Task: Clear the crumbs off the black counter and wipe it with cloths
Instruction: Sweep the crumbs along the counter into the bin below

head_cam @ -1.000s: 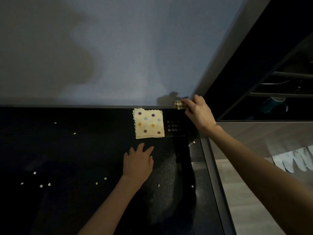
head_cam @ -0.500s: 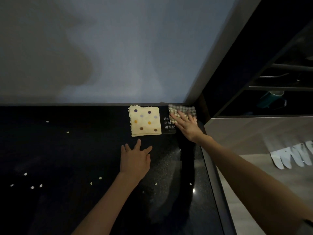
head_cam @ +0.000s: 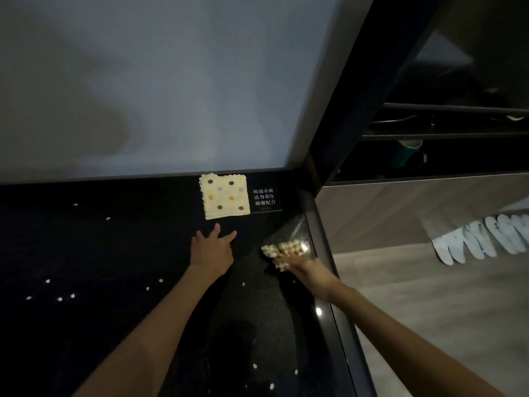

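Observation:
The black counter (head_cam: 100, 253) fills the lower left and carries several pale crumbs (head_cam: 60, 298). A folded yellow cloth with coloured dots (head_cam: 224, 196) lies flat at the back, against the wall. My left hand (head_cam: 211, 250) rests flat on the counter just in front of it, fingers spread, holding nothing. My right hand (head_cam: 309, 272) holds a bunched checkered cloth (head_cam: 284, 250) pressed on the counter near its right edge; the cloth is motion-blurred.
A small black sign with white characters (head_cam: 264, 199) lies right of the yellow cloth. The counter's right edge (head_cam: 329, 267) drops to a wooden floor. A dark shelf unit (head_cam: 429, 138) stands at right. More crumbs (head_cam: 272, 385) lie near the front.
My right hand has pulled the checkered cloth from the back right corner toward me along the counter's right edge. My left hand has stayed flat in place.

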Demonstrator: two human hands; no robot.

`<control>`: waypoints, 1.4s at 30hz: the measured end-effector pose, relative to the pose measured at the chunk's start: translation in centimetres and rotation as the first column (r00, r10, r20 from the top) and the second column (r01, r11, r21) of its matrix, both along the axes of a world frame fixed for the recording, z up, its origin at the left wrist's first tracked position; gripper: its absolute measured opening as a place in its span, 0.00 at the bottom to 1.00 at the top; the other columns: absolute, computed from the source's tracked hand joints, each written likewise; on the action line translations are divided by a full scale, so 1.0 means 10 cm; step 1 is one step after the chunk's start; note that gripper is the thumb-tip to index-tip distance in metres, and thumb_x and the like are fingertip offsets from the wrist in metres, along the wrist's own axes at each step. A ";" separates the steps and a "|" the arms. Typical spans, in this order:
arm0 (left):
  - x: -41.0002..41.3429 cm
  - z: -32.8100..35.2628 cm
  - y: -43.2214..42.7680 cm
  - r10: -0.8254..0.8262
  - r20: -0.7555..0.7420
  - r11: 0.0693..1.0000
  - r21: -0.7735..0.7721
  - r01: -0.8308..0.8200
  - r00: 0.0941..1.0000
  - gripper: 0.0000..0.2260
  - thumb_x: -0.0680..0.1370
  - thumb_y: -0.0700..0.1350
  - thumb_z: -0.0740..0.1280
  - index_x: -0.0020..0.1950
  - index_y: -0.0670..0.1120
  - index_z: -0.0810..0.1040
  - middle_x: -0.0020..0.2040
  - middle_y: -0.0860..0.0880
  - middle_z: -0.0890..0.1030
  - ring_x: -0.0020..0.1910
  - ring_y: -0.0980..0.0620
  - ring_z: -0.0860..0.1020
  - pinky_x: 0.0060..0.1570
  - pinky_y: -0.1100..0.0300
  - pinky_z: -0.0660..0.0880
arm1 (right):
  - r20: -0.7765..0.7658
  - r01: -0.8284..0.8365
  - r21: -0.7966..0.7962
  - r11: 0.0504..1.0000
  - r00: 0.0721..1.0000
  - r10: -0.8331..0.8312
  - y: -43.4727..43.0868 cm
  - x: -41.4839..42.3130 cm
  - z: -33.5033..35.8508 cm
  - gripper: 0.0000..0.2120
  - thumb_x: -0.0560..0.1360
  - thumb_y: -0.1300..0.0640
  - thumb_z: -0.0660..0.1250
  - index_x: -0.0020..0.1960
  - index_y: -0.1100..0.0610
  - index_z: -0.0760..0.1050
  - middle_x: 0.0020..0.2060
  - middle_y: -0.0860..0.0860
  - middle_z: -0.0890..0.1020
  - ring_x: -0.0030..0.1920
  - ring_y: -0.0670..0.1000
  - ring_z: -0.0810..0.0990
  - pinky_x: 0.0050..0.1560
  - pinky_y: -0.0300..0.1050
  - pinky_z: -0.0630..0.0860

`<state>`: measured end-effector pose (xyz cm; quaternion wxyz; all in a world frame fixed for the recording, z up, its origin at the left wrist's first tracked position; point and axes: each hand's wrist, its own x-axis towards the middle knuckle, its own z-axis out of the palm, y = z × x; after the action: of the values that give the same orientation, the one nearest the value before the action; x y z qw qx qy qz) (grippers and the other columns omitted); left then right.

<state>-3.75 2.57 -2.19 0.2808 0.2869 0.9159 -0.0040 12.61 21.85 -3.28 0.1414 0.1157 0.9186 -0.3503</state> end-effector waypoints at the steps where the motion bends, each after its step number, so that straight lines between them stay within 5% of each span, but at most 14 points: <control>1: 0.00 0.00 -0.01 -0.007 0.000 1.000 -0.010 0.007 1.000 0.23 0.81 0.50 0.53 0.75 0.60 0.52 0.77 0.44 0.51 0.72 0.32 0.54 0.71 0.41 0.55 | -0.041 0.045 0.013 0.999 0.998 -0.044 0.01 -0.03 0.14 0.15 0.82 0.57 0.58 0.66 0.50 0.73 0.52 0.51 0.81 0.50 0.44 0.79 0.51 0.36 0.69; 3: -0.02 -0.01 -0.02 -0.022 -0.001 1.000 -0.018 0.022 1.000 0.23 0.81 0.50 0.53 0.75 0.60 0.52 0.77 0.45 0.51 0.72 0.33 0.55 0.71 0.41 0.55 | -0.222 0.224 0.008 0.974 0.950 -0.217 0.08 -0.16 0.39 0.14 0.80 0.60 0.62 0.64 0.53 0.77 0.44 0.47 0.82 0.42 0.38 0.78 0.43 0.31 0.69; 5: -0.04 -0.02 -0.03 -0.034 -0.014 0.999 -0.015 0.034 0.999 0.22 0.81 0.50 0.52 0.74 0.60 0.53 0.77 0.45 0.52 0.72 0.34 0.56 0.71 0.42 0.56 | -0.417 0.366 -0.024 0.930 0.842 -0.342 0.19 -0.37 0.61 0.13 0.79 0.61 0.63 0.62 0.56 0.78 0.47 0.47 0.82 0.49 0.33 0.73 0.41 0.21 0.66; 7: -0.04 0.00 -0.03 -0.039 -0.037 0.999 -0.006 0.039 0.999 0.21 0.81 0.50 0.52 0.74 0.60 0.56 0.77 0.46 0.55 0.71 0.36 0.60 0.70 0.43 0.58 | -0.492 0.390 -0.025 0.920 0.797 -0.351 0.30 -0.65 0.76 0.14 0.79 0.61 0.63 0.63 0.56 0.77 0.50 0.47 0.81 0.54 0.40 0.76 0.44 0.19 0.64; 12: -0.15 0.09 -0.05 0.093 -0.188 0.943 0.333 -0.025 0.978 0.16 0.79 0.48 0.58 0.67 0.52 0.71 0.59 0.48 0.77 0.54 0.51 0.75 0.52 0.55 0.74 | -0.244 0.300 0.030 0.953 0.927 -0.284 0.59 -1.43 0.42 0.16 0.82 0.54 0.58 0.69 0.53 0.72 0.63 0.58 0.77 0.65 0.58 0.74 0.63 0.43 0.67; 15: -0.30 0.04 -0.03 0.141 -0.286 0.873 0.488 0.017 0.948 0.18 0.78 0.48 0.62 0.67 0.51 0.70 0.63 0.48 0.72 0.59 0.52 0.71 0.56 0.55 0.73 | -0.041 0.214 0.090 0.973 0.977 -0.211 0.62 -1.72 -0.08 0.21 0.82 0.48 0.56 0.74 0.46 0.62 0.74 0.56 0.64 0.75 0.62 0.57 0.73 0.53 0.55; 18: -0.48 -0.09 0.04 0.037 -0.278 0.890 0.447 0.096 0.960 0.25 0.77 0.48 0.63 0.73 0.54 0.60 0.74 0.48 0.60 0.73 0.48 0.57 0.73 0.50 0.54 | -0.057 0.147 0.215 0.965 0.989 -0.138 0.56 -1.90 -0.37 0.26 0.80 0.41 0.56 0.76 0.39 0.52 0.78 0.52 0.49 0.77 0.61 0.40 0.74 0.57 0.37; 21: -0.60 -0.25 0.14 -0.056 -0.230 0.924 0.356 0.137 0.972 0.27 0.79 0.51 0.59 0.75 0.56 0.52 0.77 0.48 0.50 0.76 0.47 0.45 0.73 0.51 0.43 | -0.107 0.108 0.350 0.931 0.991 -0.075 0.51 -2.05 -0.48 0.26 0.81 0.41 0.53 0.76 0.38 0.49 0.78 0.48 0.44 0.76 0.57 0.36 0.72 0.56 0.31; 26: -0.69 -0.41 0.19 -0.051 -0.268 0.944 0.301 0.134 0.962 0.26 0.80 0.44 0.59 0.76 0.53 0.51 0.77 0.50 0.51 0.76 0.47 0.50 0.71 0.52 0.61 | -0.201 0.031 0.371 0.928 0.978 0.047 0.48 -1.94 -0.56 0.25 0.80 0.44 0.47 0.77 0.44 0.54 0.78 0.46 0.46 0.77 0.52 0.38 0.75 0.55 0.36; 30: -0.75 -0.33 0.25 -0.087 -0.309 0.964 0.213 0.158 0.947 0.30 0.78 0.38 0.61 0.76 0.50 0.52 0.76 0.49 0.56 0.73 0.46 0.60 0.62 0.53 0.70 | -0.185 -0.099 0.397 0.913 0.965 0.185 0.41 -1.33 -0.55 0.24 0.83 0.48 0.49 0.78 0.45 0.49 0.77 0.45 0.43 0.76 0.49 0.35 0.75 0.50 0.34; 33: -0.80 -0.19 0.33 0.053 -0.327 0.941 0.332 0.062 0.944 0.18 0.79 0.41 0.61 0.69 0.47 0.67 0.56 0.46 0.78 0.49 0.50 0.78 0.47 0.56 0.76 | -0.186 -0.102 0.277 0.955 0.970 0.158 0.41 -0.79 -0.46 0.24 0.82 0.46 0.46 0.77 0.44 0.50 0.77 0.44 0.46 0.76 0.44 0.36 0.75 0.45 0.34; 35: -0.80 -0.08 0.42 0.271 -0.284 0.846 0.526 -0.087 0.920 0.12 0.79 0.43 0.60 0.62 0.46 0.74 0.41 0.48 0.79 0.37 0.52 0.77 0.38 0.57 0.75 | -0.202 -0.016 0.170 0.985 0.978 0.051 0.37 -0.53 -0.40 0.23 0.82 0.46 0.47 0.77 0.45 0.51 0.77 0.44 0.50 0.76 0.41 0.38 0.76 0.43 0.37; 38: -0.73 0.09 0.71 0.445 -0.193 0.681 0.707 -0.191 0.874 0.10 0.79 0.45 0.60 0.58 0.47 0.76 0.41 0.46 0.81 0.39 0.48 0.78 0.35 0.59 0.69 | -0.210 0.161 -0.015 0.987 0.964 -0.161 0.24 -0.40 -0.33 0.23 0.83 0.51 0.50 0.77 0.45 0.51 0.77 0.43 0.52 0.76 0.38 0.42 0.77 0.42 0.41; 42: -0.60 0.20 1.22 0.360 -0.210 0.625 0.778 -0.068 0.909 0.09 0.80 0.47 0.60 0.58 0.47 0.74 0.40 0.49 0.81 0.34 0.54 0.75 0.29 0.68 0.62 | -0.253 0.373 -0.227 0.899 0.869 -0.425 0.19 -0.40 -0.22 0.21 0.83 0.53 0.52 0.76 0.46 0.59 0.73 0.40 0.62 0.73 0.37 0.58 0.69 0.27 0.53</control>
<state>-9.73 14.79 -0.23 -0.0312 0.2589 0.8954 0.3610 8.61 23.72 -5.49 -0.0641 0.2371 0.8518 -0.4627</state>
